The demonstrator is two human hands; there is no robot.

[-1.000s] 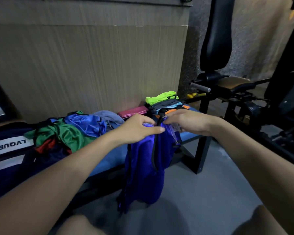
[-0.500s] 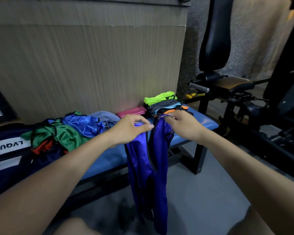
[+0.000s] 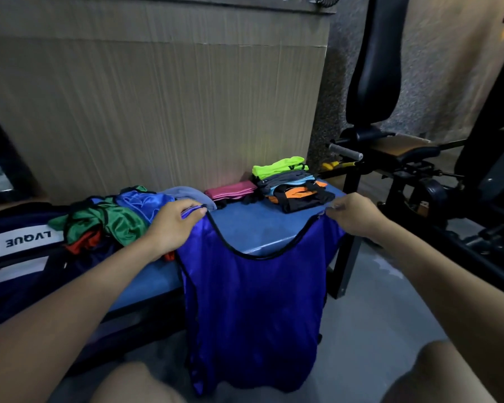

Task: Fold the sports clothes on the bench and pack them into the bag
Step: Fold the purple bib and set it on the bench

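I pinch the blue vest (image 3: 253,309) by its straps, left hand (image 3: 173,225) and right hand (image 3: 352,213) wide apart (keeping it flat), ready to lay it on the bench (image 3: 262,225).

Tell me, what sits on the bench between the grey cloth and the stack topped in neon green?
A folded pink garment lies there in the head view, with something small and dark beside it.

Ribbed beige wall (image 3: 157,112), grey floor (image 3: 370,301)

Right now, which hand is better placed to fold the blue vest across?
Probably the right hand: it pinches the blue vest strap over bare bench; the left hand sits beside the unfolded pile.
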